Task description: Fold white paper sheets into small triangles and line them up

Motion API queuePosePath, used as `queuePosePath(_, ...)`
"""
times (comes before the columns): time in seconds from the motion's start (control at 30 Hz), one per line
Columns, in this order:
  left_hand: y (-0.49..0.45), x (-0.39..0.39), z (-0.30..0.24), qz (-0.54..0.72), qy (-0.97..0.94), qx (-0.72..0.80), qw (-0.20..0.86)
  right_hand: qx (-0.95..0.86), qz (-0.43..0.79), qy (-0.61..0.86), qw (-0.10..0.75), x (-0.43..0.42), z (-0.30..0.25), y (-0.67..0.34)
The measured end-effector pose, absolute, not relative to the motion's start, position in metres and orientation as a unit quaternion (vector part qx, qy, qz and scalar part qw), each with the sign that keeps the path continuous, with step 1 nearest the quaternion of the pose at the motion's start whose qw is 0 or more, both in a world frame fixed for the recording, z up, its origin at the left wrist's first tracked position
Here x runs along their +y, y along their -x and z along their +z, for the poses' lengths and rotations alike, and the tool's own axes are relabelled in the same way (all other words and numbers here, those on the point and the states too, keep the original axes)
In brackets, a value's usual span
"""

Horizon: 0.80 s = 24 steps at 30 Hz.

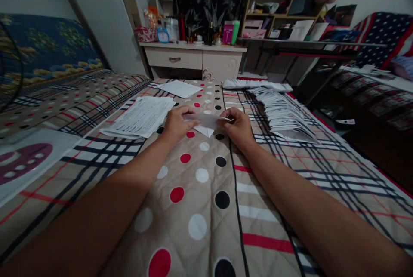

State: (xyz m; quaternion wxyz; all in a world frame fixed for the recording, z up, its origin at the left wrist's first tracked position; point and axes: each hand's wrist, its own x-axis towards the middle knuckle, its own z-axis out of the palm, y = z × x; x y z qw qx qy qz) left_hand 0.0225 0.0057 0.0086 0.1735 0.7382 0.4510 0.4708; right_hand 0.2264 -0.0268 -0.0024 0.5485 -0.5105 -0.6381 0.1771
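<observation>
Between my two hands is a small white folded paper (205,124), with a pointed lower flap hanging toward the bedspread. My left hand (179,124) pinches its left end, thumb on top. At the right end, my right hand (237,125) grips it between thumb and fingers. Whether the paper is an envelope or a plain folded sheet I cannot tell. Left of my left hand lies a stack of printed sheets (142,115). To the right of my right hand a long row of folded white papers (284,113) leans in overlapping order.
The patterned bedspread (196,199) spreads beneath everything. More white paper (180,89) lies farther back, and another row of folded papers (254,84) sits at the far right. A white bag with a purple print (29,156) is at the left. Beyond the bed stands a white cabinet (190,58).
</observation>
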Motion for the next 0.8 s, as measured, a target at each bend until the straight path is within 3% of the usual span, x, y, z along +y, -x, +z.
queuePosePath(0.13, -0.026, -0.003, 0.016, 0.5, -0.777, 0.377, 0.073, -0.663, 0.066, 0.492, 0.561, -0.037, 0.008, -0.224)
queuePosePath(0.37, -0.024, -0.005, 0.014, 0.412, -0.838, 0.356, -0.032, -0.701, 0.022, 0.519, 0.489, -0.037, 0.008, -0.228)
queuePosePath(0.57, -0.019, 0.002, 0.004, 0.281, -0.9, 0.332, 0.025, -0.757, 0.066, 0.546, 0.354, -0.03, -0.001, -0.235)
queuePosePath(0.8, -0.007, 0.008, 0.005, 0.283, -0.863, 0.388, 0.159, -0.73, 0.146, 0.555, 0.371, -0.029, -0.001, -0.236)
